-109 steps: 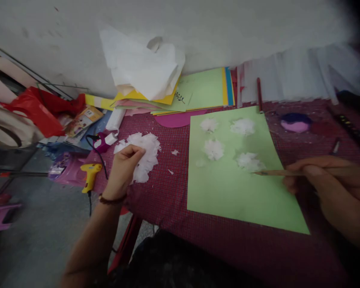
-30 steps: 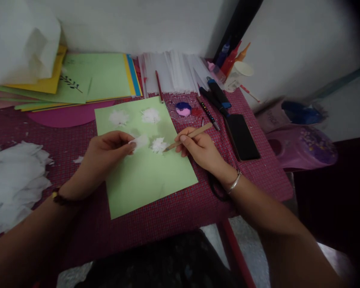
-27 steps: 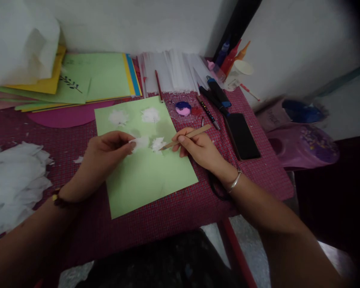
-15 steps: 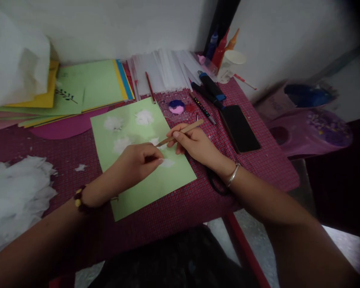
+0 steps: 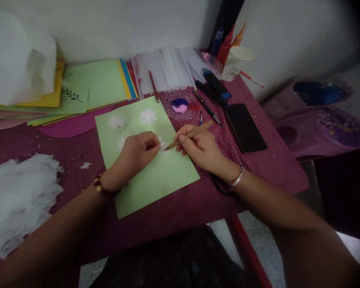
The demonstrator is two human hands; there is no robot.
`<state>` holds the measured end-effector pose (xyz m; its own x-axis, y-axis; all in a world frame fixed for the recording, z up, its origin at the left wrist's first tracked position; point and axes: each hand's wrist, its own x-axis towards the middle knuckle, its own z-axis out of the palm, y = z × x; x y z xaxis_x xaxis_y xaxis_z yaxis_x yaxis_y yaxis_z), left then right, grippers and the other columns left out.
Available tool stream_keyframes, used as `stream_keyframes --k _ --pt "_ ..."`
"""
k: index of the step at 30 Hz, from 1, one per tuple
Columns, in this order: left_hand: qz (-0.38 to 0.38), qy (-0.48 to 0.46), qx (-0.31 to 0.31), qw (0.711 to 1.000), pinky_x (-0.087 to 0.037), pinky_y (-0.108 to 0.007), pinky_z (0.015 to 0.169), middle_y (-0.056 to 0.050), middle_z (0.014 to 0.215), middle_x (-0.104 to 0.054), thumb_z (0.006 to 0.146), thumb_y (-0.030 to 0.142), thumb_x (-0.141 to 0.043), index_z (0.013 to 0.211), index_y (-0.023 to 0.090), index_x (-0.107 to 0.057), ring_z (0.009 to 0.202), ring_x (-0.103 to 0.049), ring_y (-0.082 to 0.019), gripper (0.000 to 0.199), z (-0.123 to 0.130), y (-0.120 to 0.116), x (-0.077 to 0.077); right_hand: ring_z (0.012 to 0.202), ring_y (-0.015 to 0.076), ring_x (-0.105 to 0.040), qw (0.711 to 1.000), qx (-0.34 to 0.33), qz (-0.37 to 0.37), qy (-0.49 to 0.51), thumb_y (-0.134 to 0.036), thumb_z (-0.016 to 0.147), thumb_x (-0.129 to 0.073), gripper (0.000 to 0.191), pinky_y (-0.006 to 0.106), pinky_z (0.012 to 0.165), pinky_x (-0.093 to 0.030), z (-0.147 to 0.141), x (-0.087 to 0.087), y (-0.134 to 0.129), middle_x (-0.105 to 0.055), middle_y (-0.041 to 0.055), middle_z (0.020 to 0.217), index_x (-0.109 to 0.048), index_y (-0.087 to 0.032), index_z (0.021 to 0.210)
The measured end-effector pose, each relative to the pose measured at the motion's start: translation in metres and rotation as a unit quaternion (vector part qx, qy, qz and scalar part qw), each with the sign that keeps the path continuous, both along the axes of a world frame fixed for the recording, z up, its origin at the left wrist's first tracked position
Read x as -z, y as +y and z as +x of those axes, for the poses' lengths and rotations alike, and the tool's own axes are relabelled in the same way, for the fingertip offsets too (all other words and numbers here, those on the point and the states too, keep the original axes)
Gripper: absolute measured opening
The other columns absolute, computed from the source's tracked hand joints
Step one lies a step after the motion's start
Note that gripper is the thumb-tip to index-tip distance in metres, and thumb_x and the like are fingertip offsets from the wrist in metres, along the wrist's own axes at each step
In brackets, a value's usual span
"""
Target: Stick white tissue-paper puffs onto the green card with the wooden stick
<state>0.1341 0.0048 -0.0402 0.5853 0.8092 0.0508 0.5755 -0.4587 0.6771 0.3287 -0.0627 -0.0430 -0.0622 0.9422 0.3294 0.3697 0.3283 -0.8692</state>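
My right hand (image 5: 199,148) is closed round a tan wooden stick (image 5: 190,135) with a pointed, darker tip. That tip rests at a white paper tuft (image 5: 163,145) on the light green sheet (image 5: 147,192). Thumb and fingers of my left hand (image 5: 141,150) pinch together at the left side of this tuft, on a thin white paper piece largely hidden by the fingers. Farther up the sheet sit two more fluffy white tufts (image 5: 147,116); another is partly covered by my left hand.
A heap of white paper pieces (image 5: 21,196) lies at left. Coloured sheets (image 5: 99,86) and clear strips (image 5: 171,72) are along the wall. A paint palette (image 5: 180,106), a box cutter (image 5: 216,84), a phone (image 5: 245,128) and a paper cup (image 5: 238,60) stand or lie to the right.
My left hand has moved up the sheet to the tuft, bringing the white paper piece from below it. The stick's tip has shifted slightly right and down. The view has shifted a little.
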Motion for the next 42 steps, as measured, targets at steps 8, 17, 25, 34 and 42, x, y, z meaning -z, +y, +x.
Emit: stream_keyframes --k 8,17,25,34,42 --pt "0.085 -0.106 -0.093 0.986 -0.044 -0.028 0.058 -0.001 0.076 -0.064 0.086 0.027 -0.059 0.084 0.019 -0.063 0.064 -0.056 -0.014 0.009 -0.004 0.001 0.006 0.075 0.0153 -0.062 0.965 -0.065 0.077 -0.241 -0.02 0.098 -0.042 0.024 0.029 0.068 -0.044 0.002 -0.009 -0.008 -0.068 0.0061 0.086 -0.065 -0.013 0.095" --pt "0.152 -0.141 -0.061 0.976 -0.045 -0.028 0.067 -0.001 0.081 -0.058 0.092 0.019 -0.053 0.088 0.017 -0.06 0.073 -0.056 -0.013 0.008 -0.01 -0.003 0.02 0.085 0.0201 -0.059 0.845 -0.17 0.08 -0.5 -0.02 0.095 -0.055 0.02 0.033 0.073 -0.042 -0.007 -0.015 -0.034 -0.064 0.0047 0.099 -0.062 -0.02 0.114" --pt "0.147 -0.124 -0.034 0.981 -0.047 -0.031 0.071 -0.004 0.084 -0.06 0.092 0.019 -0.051 0.089 0.017 -0.059 0.08 -0.058 -0.017 0.009 -0.007 -0.013 0.017 0.085 0.0212 -0.058 0.866 -0.157 0.059 -0.47 -0.017 0.094 -0.054 0.026 0.034 0.071 -0.047 -0.007 -0.008 -0.033 -0.065 0.0084 0.102 -0.061 -0.017 0.12" --pt "0.168 -0.17 -0.055 0.969 -0.046 -0.03 0.072 -0.003 0.081 -0.06 0.091 0.014 -0.052 0.086 0.018 -0.059 0.077 -0.057 -0.015 0.01 -0.008 -0.008 0.017 0.052 0.0122 -0.055 0.989 0.076 -0.07 0.106 -0.036 0.098 -0.044 0.026 0.025 0.05 -0.044 0.012 -0.009 -0.022 -0.058 -0.0022 0.062 -0.06 -0.021 0.086" --pt "0.377 0.083 0.252 0.887 -0.045 -0.033 0.08 -0.005 0.091 -0.069 0.096 0.019 -0.046 0.093 0.02 -0.061 0.082 -0.058 -0.017 0.015 -0.062 -0.048 -0.012 0.059 0.02 -0.057 0.981 0.078 -0.17 0.06 -0.043 0.093 -0.053 0.022 0.036 0.057 -0.044 0.018 -0.004 -0.018 -0.06 0.0043 0.065 -0.067 -0.032 0.08"
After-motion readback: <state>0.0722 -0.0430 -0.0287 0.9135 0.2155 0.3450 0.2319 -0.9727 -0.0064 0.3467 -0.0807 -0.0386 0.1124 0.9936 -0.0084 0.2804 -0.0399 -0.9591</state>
